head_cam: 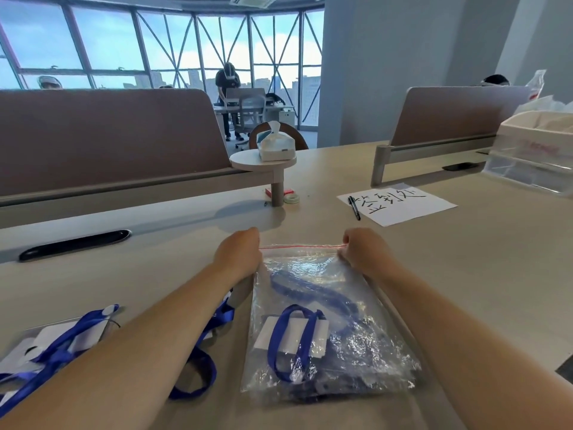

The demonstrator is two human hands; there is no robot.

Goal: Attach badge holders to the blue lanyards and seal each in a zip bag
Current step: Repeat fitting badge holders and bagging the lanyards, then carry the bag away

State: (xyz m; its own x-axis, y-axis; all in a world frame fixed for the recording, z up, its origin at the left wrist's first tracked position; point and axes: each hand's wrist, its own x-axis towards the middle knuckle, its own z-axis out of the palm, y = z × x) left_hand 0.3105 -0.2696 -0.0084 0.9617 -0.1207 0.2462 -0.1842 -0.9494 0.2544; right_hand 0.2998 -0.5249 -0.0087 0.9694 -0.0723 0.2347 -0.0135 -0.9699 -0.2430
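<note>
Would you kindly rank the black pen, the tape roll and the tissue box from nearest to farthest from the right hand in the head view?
From the right hand, pinching the zip bag at its seal:
1. Black pen, just beyond the hand.
2. Tape roll, farther back and left, by the post.
3. Tissue box, farthest, on the round shelf.

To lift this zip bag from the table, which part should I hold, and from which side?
Probably the red-lined zip strip at the far edge of the zip bag, at both corners, where the left hand and right hand pinch it. Come from above onto that edge: the bag lies flat, and the blue lanyard weighs its near part.
</note>
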